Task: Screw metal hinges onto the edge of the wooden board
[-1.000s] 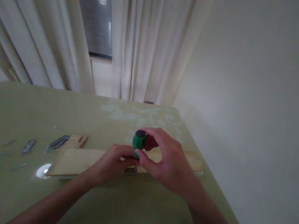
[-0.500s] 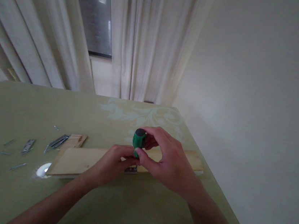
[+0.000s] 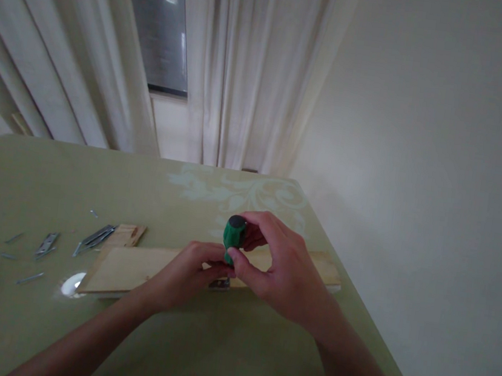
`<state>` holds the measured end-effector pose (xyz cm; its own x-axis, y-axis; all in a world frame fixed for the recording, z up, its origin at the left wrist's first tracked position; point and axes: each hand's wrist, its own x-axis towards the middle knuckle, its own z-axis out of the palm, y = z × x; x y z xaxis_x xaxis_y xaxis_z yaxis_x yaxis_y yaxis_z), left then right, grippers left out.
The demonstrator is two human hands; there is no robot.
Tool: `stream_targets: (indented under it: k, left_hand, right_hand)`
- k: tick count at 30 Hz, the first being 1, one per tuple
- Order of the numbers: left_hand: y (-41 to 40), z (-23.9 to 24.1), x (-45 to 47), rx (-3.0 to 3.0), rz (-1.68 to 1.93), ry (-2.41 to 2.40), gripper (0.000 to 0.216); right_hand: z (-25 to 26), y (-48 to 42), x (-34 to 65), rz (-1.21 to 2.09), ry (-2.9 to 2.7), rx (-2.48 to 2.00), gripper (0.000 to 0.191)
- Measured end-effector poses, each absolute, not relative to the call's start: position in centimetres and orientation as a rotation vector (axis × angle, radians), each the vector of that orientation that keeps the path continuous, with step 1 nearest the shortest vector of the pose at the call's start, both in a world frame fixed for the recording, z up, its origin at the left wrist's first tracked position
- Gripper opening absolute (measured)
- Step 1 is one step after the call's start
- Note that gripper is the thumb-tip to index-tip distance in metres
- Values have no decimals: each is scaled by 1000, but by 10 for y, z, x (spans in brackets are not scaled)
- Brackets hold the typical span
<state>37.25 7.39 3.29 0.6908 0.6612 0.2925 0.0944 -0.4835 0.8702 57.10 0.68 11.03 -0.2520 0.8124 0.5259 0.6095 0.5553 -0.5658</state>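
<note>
As the right hand [image 3: 278,264] grasped the green screwdriver [image 3: 234,232] above the board's [image 3: 129,264] near-edge hinge [image 3: 218,284], the left hand [image 3: 186,274] (fingers' hold unclear) flanked it, the apparent screwing calling for steadiness.

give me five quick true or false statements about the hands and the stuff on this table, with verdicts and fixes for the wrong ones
1. The right hand holds a green-handled screwdriver. True.
2. The left hand lies on the dark flat object at the left edge. False: it is over the long board, its fingers close by the screwdriver.
3. A small metal plate shows at the long board's near edge, just below the hands. True.
4. The loose screws lie to the right of the long board. False: they lie to its left.
5. The screwdriver's handle end is black and points up. True.
</note>
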Motion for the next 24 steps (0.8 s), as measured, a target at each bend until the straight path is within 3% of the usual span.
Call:
stream_targets:
  k: [18,22,24]
  left_hand:
    - [74,25,367,2004,710,560,23]
    - [75,20,369,1991,745,636,22]
    - [73,18,371,1967,767,702,22]
  right_hand:
    - [119,4,570,320,-1912,-1272,35]
    - [119,2,570,285,-1960,-1173,21]
    - [118,1,569,267,-1995,-1116,35]
